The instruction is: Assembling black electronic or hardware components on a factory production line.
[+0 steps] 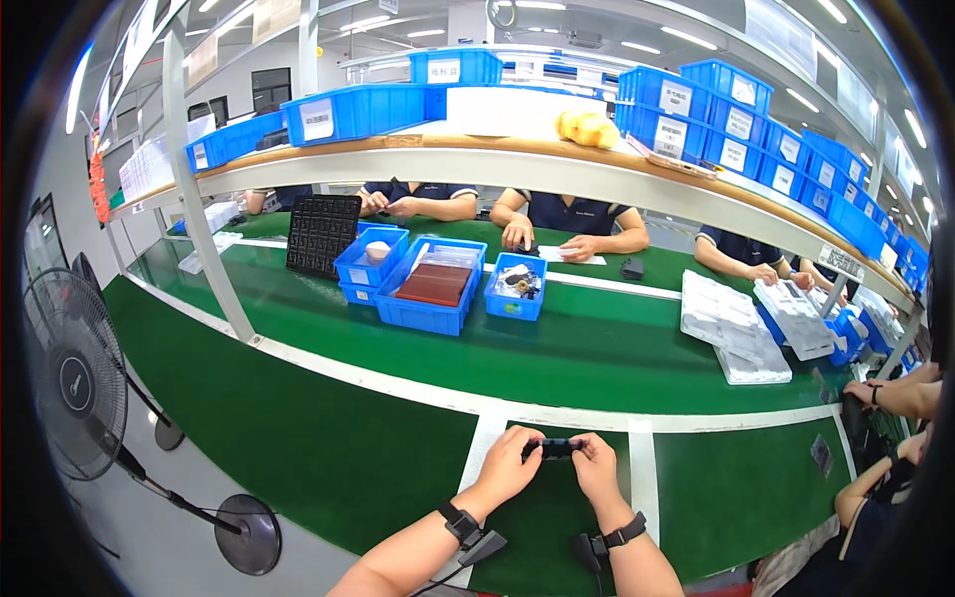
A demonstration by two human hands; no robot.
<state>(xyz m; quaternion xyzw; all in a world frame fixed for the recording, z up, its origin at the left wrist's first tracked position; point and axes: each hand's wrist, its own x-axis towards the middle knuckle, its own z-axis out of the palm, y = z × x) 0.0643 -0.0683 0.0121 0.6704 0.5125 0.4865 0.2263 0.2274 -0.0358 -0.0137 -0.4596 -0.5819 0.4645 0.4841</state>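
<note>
Between my two hands is a small black, oblong device (559,449), held level above the green work surface near the bench's front. My left hand (512,460) grips its left end, with thumb and fingers closed on it. The right end sits in my right hand (595,462), whose fingers are also closed. Its kind cannot be made out at this size, and my fingers hide both ends. Each of my wrists wears a black strap with a small dark module and a cable.
Blue bins (428,316) with brown sheets and small parts stand across the bench, beside a black slotted tray (323,235). Clear plastic trays (731,323) are stacked at right. A shelf beam (517,167) spans overhead, several co-workers sit opposite, and a fan (75,383) stands left.
</note>
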